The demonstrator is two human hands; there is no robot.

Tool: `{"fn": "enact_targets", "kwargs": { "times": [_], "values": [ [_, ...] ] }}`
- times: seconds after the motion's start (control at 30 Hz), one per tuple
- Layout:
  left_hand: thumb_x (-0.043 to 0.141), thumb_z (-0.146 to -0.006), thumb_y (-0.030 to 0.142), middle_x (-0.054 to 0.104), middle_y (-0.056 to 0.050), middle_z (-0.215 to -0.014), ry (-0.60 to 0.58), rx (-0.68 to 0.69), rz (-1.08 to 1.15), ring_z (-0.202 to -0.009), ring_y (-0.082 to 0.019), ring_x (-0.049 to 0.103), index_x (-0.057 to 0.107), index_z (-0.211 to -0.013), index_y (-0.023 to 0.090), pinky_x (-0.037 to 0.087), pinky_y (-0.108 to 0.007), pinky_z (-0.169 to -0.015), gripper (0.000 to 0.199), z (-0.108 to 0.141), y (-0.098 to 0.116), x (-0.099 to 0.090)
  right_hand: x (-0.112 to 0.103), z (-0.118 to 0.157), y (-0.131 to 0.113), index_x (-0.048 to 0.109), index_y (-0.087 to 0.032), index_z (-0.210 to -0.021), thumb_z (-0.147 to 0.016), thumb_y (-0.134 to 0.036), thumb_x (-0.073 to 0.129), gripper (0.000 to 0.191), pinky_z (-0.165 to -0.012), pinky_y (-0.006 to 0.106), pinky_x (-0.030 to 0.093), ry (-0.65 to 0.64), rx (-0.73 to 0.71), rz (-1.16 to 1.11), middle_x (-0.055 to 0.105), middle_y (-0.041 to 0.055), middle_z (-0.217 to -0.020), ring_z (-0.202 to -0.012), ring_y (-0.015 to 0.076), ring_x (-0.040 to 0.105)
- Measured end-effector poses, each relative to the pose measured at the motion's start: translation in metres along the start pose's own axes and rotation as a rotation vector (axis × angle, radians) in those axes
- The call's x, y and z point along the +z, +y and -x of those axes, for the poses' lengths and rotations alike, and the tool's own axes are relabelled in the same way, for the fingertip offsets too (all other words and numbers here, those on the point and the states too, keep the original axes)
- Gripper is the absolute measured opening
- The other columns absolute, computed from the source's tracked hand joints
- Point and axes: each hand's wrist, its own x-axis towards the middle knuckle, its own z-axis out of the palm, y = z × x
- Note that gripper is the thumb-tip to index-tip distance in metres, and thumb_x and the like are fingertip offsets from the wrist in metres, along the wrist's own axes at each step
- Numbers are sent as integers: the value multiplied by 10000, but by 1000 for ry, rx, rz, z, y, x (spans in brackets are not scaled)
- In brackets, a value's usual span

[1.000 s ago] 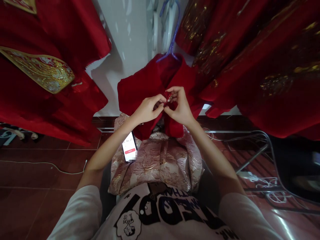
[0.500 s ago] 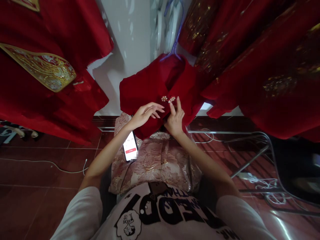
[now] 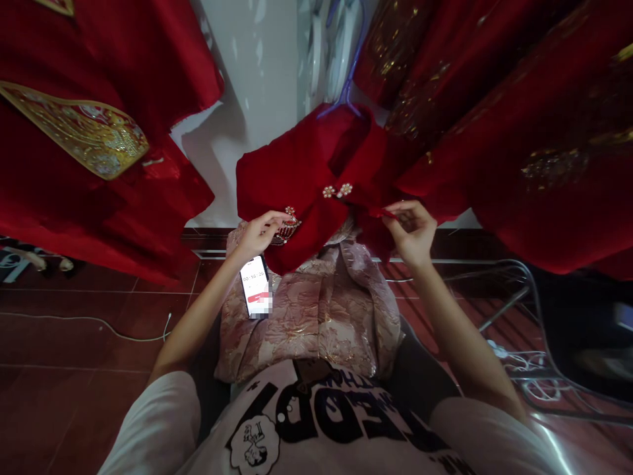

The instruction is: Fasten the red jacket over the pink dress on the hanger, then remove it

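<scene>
A red garment (image 3: 291,168) with a V-shaped neck hangs in front of me on a purple hanger (image 3: 345,89). Two flower-shaped jewelled ornaments (image 3: 338,190) sit at its front, and a beaded ornament with dangling strands (image 3: 287,227) lies lower on its left side. My left hand (image 3: 261,233) is at that lower left edge, fingers closed on the cloth by the beaded ornament. Out to the right, my right hand (image 3: 414,232) pinches the garment's other front edge between thumb and fingers and holds it away from the middle.
Shiny pink patterned fabric (image 3: 316,310) covers my lap, with a lit phone (image 3: 254,284) lying on it. Red embroidered garments hang at left (image 3: 163,72) and right (image 3: 494,145). A metal-framed chair (image 3: 539,316) and white cables (image 3: 544,389) are at right on the tiled floor.
My right hand has moved right from the flower ornaments, drawing the garment's front edge outward. My left hand has shifted left and down to the other edge; the beaded ornament now shows.
</scene>
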Motion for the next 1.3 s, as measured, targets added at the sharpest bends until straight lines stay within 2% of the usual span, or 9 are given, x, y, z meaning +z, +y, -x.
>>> {"fn": "enact_targets", "kwargs": {
  "times": [0.13, 0.23, 0.33, 0.5, 0.67, 0.87, 1.1, 1.17, 1.3],
  "values": [
    [551, -933, 245, 726, -108, -1169, -46, -27, -21, -969, -141, 713, 651, -1166, 183, 567, -258, -820, 261, -1, -1, 13, 1, -6, -17, 613, -230, -934, -732, -372, 776, 295, -704, 290, 552, -322, 126, -177, 658, -9, -815, -732, 136, 643],
    [568, -902, 181, 725, -106, -1167, 23, -70, 1, -993, -133, 707, 637, -1138, 174, 564, -245, -823, 247, -5, -2, 20, 18, -4, -23, 600, -211, -933, -731, -399, 792, 337, -699, 282, 550, -446, 138, -188, 667, 0, -845, -764, 132, 651],
    [560, -873, 123, 731, -94, -1152, 105, -127, 39, -983, -128, 710, 639, -1074, 178, 568, -244, -817, 223, -9, -5, 25, 44, 0, -24, 589, -193, -892, -745, -444, 767, 341, -644, 268, 536, -508, 164, -157, 676, 22, -854, -768, 138, 657],
    [627, -822, 129, 755, -70, -1033, 190, -162, 88, -911, -135, 720, 659, -930, 174, 578, -256, -817, 121, -13, -5, 31, 86, 3, -20, 593, -196, -881, -760, -445, 709, 300, -593, 259, 529, -468, 174, -34, 694, 30, -802, -716, 147, 669],
    [674, -784, 136, 763, -61, -1005, 206, -154, 127, -878, -129, 727, 683, -944, 169, 584, -272, -853, 164, -11, 1, 31, 108, 3, -16, 598, -208, -873, -767, -375, 670, 210, -589, 267, 545, -375, 165, 77, 677, 15, -734, -645, 141, 637],
    [724, -782, 221, 763, -84, -1030, 228, -95, 124, -843, -127, 730, 692, -957, 150, 597, -282, -851, 191, -9, 6, 32, 115, 3, -13, 588, -207, -863, -756, -270, 654, 140, -602, 261, 543, -336, 155, 168, 654, -3, -696, -599, 128, 612],
    [703, -806, 197, 774, -69, -980, 266, -50, 37, -798, -127, 730, 705, -939, 157, 599, -266, -799, 138, -7, 13, 35, 117, 3, -16, 569, -208, -880, -746, -260, 668, 174, -621, 265, 549, -342, 157, 212, 655, -6, -703, -586, 129, 620],
    [686, -816, 177, 773, -70, -989, 269, -32, -9, -808, -130, 732, 710, -961, 154, 598, -266, -801, 148, -7, 15, 34, 116, 4, -18, 569, -206, -904, -737, -310, 692, 233, -599, 263, 543, -361, 153, 204, 666, 2, -725, -585, 132, 624],
    [668, -802, 112, 775, -67, -983, 278, -28, -65, -826, -131, 735, 715, -958, 147, 601, -273, -829, 166, -9, 17, 34, 116, 5, -19, 566, -213, -905, -758, -539, 696, 380, -570, 267, 529, -366, 130, 172, 672, 21, -741, -590, 139, 617]
  ]
}}
